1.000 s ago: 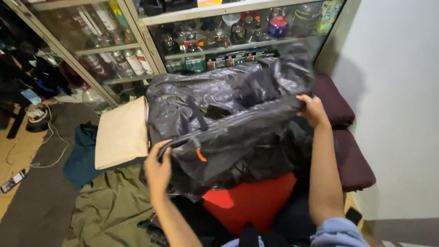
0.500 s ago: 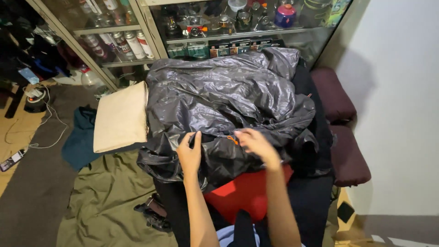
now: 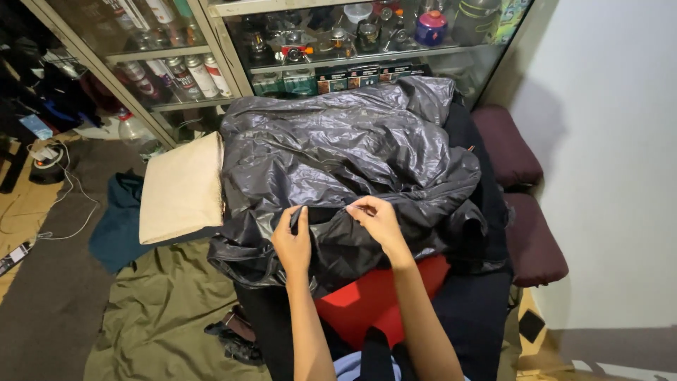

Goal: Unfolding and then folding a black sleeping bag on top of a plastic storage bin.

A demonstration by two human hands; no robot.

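Head view. A shiny black plastic sheet, crumpled and heaped, covers a dark seat; its near edge hangs over a red cushion at the seat's front. The 2 hands work side by side at that near edge. The left hand is closed, pinching a fold of the sheet between thumb and fingers. The right hand, just beside it, is also closed, its fingertips nipping the same edge a little farther right. Both forearms rise from the bottom of the view. A beige cushion lies against the sheet's left edge. 2 maroon pads sit along the seat's right side, next to a white wall. Behind the sheet stands a glass cabinet holding cans and jars. An olive cloth is spread on the floor at lower left.
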